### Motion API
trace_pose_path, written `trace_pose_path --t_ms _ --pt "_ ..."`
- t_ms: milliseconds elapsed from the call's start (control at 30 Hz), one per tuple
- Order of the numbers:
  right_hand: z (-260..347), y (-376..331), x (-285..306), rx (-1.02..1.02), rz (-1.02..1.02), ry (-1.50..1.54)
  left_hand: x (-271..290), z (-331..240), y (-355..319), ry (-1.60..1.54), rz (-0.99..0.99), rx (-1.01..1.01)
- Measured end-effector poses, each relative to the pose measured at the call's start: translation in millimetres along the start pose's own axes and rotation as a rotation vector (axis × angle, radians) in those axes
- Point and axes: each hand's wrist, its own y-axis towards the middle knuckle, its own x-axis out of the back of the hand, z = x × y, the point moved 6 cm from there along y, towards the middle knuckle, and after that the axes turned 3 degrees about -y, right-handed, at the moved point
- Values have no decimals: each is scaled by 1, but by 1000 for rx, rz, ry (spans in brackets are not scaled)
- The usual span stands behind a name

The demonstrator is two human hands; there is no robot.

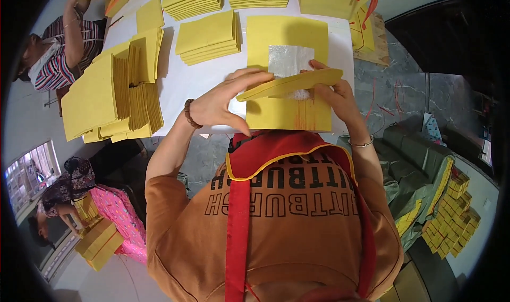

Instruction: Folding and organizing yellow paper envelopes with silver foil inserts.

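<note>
Both my hands hold a thin bundle of yellow paper sheets (289,84) edge-on above the white table (196,84). My left hand (228,100) pinches its left end, thumb below and fingers on top. My right hand (332,94) grips its right end. Beneath the bundle lies a flat stack of yellow sheets (287,36) with a silver foil square (289,60) in its middle. A bead bracelet sits on my left wrist and a thin bangle on my right wrist.
Several stacks of yellow paper (207,39) cover the table, with a fanned pile (114,97) at the left edge. One person (64,47) works at the far left corner. Another person (101,206) crouches low left beside yellow bundles. More bundled paper (451,217) lies at right.
</note>
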Motion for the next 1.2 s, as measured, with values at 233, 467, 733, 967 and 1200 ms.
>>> trace_pose_path --t_ms 233,467,733,967,1200 --pt "35 -2 -2 475 42 -555 -23 1 -6 850 -41 -189" --pt "70 -22 -27 578 200 -1128 -39 -20 -24 933 -92 -282" --pt "47 -4 -14 115 119 -642 -8 25 -14 145 -295 471" --pt "50 2 -12 16 -311 -41 -6 50 3 -247 -356 578" --pt "31 1 -4 -61 -347 -155 2 51 8 79 -391 608"
